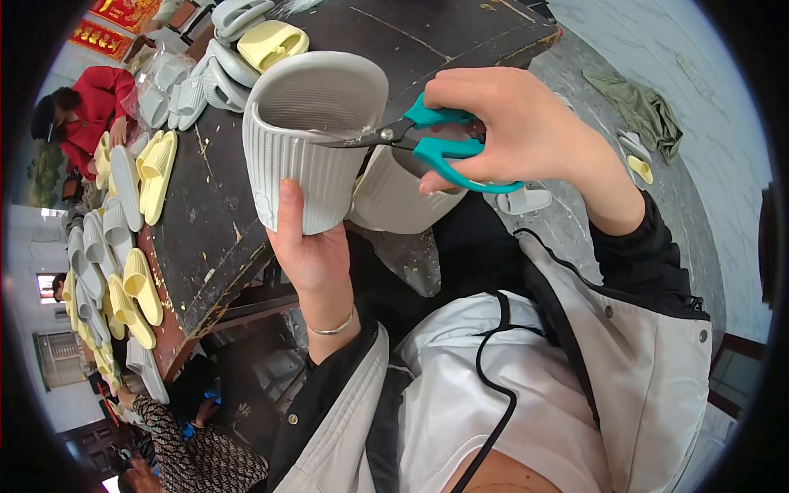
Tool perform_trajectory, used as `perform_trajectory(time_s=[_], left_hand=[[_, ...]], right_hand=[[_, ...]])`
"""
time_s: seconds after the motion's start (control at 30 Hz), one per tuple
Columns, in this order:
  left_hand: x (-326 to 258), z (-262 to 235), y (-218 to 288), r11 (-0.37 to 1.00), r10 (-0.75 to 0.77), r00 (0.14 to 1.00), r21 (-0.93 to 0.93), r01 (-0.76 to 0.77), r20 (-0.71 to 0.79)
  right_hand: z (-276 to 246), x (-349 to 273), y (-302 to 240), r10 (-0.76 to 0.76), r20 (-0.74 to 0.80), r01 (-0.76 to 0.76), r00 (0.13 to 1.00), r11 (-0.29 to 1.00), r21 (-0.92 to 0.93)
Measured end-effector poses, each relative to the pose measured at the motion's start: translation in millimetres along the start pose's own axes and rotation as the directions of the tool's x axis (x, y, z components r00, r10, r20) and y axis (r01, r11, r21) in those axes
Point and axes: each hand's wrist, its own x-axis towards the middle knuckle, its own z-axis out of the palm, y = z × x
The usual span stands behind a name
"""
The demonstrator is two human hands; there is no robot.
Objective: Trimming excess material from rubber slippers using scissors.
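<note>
nearest the camera is the person's own chest in a white and black jacket (493,394). just above it the left hand (308,246) is closed round a grey ribbed slipper (308,131), thumb pressed on its side, holding it upright in front of the body with a thin bracelet (333,327) at the wrist. the right hand (518,123) is closed through the handles of teal scissors (427,140), whose dark blades lie against the slipper's curved rim. a second grey slipper (394,197) sits just behind and below the scissors. beyond is a dark worn table (222,214) with rows of yellow and grey slippers (148,172) along its far edge. a person in red (90,107) sits at the far end.
</note>
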Motion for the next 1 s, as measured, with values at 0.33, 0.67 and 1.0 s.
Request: perform_trajectory(time_s=[0.33,0.67,1.0], left_hand=[[-6.9,-5.9,-2.4,1.0,0.016,1.0,-0.016,-0.016,0.013],[-6.2,1.7,-3.7,0.996,0.074,0.996,-0.06,-0.071,0.053],[-4.0,5.2,-3.8,0.994,0.088,0.991,-0.07,-0.082,0.1]], right_hand=[[-7.5,3.9,-3.0,0.037,0.054,-0.035,0.998,0.999,-0.041],[-13.3,2.2,2.3,0.016,0.081,-0.016,0.997,1.0,-0.004],[-24.8,2.9,-0.2,-0.063,0.014,0.064,0.998,0.988,-0.137]])
